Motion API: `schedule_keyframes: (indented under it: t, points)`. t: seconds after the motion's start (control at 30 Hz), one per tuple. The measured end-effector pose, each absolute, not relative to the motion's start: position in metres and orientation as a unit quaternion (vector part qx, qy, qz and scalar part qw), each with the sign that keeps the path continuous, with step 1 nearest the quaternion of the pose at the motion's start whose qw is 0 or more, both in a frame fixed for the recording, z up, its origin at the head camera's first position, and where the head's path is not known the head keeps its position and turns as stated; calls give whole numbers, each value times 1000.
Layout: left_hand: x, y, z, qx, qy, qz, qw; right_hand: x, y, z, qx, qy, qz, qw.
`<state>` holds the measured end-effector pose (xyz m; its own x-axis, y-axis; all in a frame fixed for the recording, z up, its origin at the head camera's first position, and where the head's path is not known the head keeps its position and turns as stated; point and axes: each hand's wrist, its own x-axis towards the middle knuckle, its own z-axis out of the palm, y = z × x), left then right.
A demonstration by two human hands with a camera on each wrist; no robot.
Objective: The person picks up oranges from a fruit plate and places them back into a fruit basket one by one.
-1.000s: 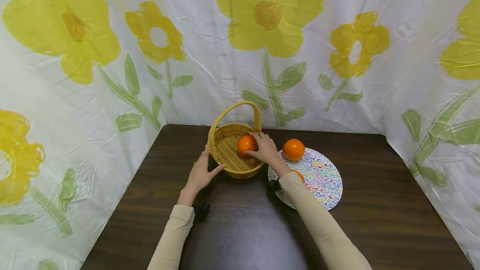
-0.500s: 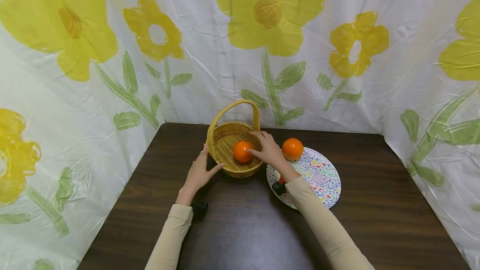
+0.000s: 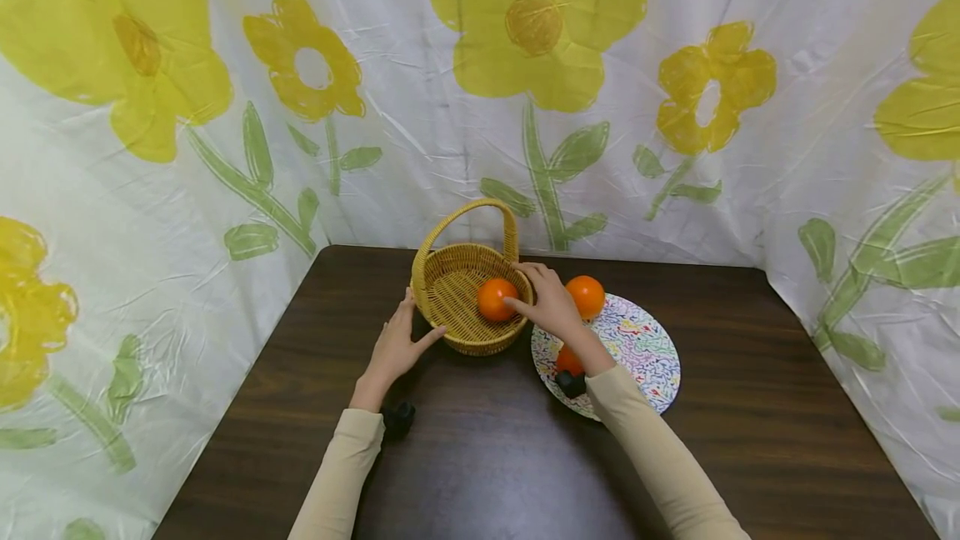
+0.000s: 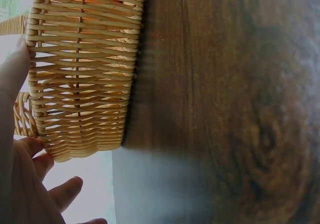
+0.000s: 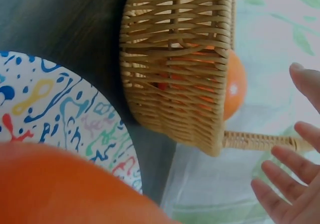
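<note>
A wicker basket (image 3: 452, 294) with an arched handle stands at the back middle of the table, one orange (image 3: 495, 300) lying inside it at the right. My left hand (image 3: 393, 346) touches the basket's left side, thumb at the front rim and fingers spread; the left wrist view shows this thumb against the woven wall (image 4: 85, 79). Over the right rim, my right hand (image 3: 553, 302) has its fingers apart, holding nothing. In the right wrist view a gap separates its fingers (image 5: 285, 181) from the orange. Two more oranges, one behind (image 3: 585, 296) and one under the right wrist (image 3: 567, 359), sit on the plate.
The round plate (image 3: 637, 357), white with coloured squiggles, lies right of the basket. The dark wooden table (image 3: 465, 457) ends at a flowered curtain (image 3: 420, 107) behind. Dark camera mounts (image 3: 399, 419) hang at both wrists.
My right hand has let go of the orange in the basket and drawn back to the right. That orange rolled slightly left, then right again. The left hand stays at the basket.
</note>
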<state>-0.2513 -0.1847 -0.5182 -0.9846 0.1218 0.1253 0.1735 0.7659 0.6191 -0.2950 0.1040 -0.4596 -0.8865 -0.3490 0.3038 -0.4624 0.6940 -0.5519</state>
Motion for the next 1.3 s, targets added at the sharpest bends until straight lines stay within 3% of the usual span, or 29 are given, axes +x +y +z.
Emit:
schedule_keyframes:
  t: [1.3]
  points:
    - [-252,-184,-522,-79,-936,-340,42,-252,162,-463,173,-913,355,105]
